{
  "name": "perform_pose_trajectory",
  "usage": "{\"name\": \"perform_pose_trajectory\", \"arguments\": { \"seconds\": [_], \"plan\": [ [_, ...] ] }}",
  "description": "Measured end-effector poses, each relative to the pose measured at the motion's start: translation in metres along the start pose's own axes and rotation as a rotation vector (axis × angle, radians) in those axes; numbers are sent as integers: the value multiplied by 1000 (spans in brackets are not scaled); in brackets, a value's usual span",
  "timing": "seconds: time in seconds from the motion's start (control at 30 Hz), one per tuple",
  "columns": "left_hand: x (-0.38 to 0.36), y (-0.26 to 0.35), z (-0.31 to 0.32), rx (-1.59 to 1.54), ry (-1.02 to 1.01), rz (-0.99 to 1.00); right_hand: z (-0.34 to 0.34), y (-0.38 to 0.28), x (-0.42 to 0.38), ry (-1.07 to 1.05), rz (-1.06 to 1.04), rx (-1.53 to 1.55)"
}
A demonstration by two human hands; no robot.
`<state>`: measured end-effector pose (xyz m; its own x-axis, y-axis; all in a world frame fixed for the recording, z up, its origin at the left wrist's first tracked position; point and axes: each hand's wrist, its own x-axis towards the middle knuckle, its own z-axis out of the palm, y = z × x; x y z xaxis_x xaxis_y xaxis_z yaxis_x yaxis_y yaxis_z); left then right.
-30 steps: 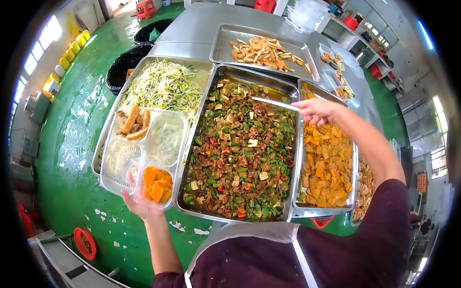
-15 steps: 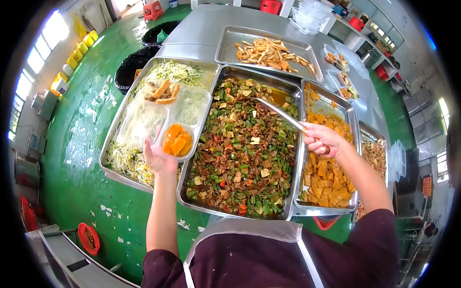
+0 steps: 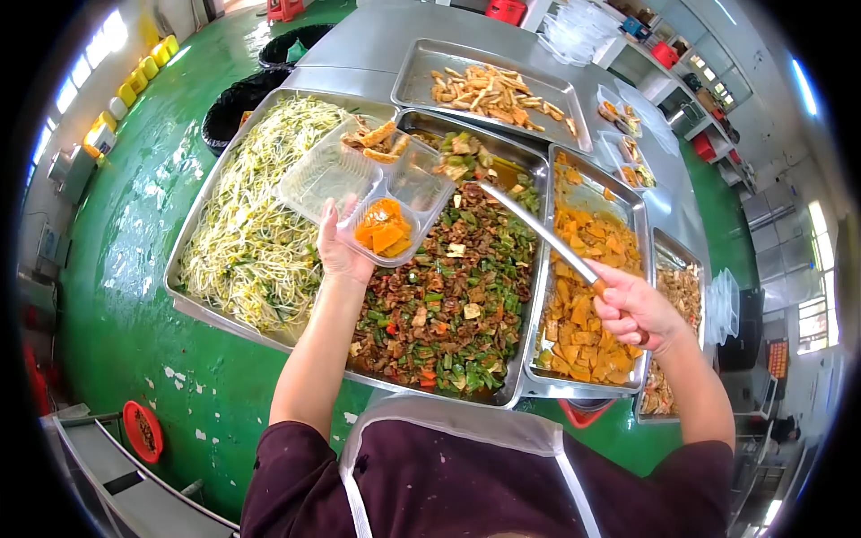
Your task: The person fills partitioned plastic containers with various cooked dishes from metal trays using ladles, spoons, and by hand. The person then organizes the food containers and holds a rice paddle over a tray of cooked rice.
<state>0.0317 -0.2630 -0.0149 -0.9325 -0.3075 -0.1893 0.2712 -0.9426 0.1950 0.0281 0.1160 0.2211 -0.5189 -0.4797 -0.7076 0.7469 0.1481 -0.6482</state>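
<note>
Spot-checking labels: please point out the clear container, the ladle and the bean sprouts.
Clear container [image 3: 325,177]: head view, bare large compartment.
Ladle [image 3: 541,229]: head view, middle of metal handle.
Bean sprouts [image 3: 249,211]: head view, middle of heap.

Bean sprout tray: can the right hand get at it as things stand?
Probably not directly: the left hand and the lunch box it holds lie between the right hand and the bean sprout tray. The right hand also grips a loaded ladle.

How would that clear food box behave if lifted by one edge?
The clear food box would probably feel light and slightly bendy, since its walls look like thin plastic. It could well tip: orange pieces and browned strips load two compartments, while the largest looks empty.
</note>
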Motion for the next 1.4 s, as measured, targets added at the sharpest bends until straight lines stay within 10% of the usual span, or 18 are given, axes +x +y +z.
{"name": "perform_pose_trajectory", "arguments": {
  "seconds": [0.2,0.5,1.17,1.4],
  "plan": [
    [-17,-31,28,98,24,87,9,33,-1,181,-65,-627],
    [-40,-37,45,36,54,51,-8,97,-1,677,-829,-2009],
    [-98,-2,46,119,48,211,-12,120,-4,625,-1116,-1855],
    [-75,54,21,130,-5,204,41,123,16,352,-1083,-1109]
  ]
}}
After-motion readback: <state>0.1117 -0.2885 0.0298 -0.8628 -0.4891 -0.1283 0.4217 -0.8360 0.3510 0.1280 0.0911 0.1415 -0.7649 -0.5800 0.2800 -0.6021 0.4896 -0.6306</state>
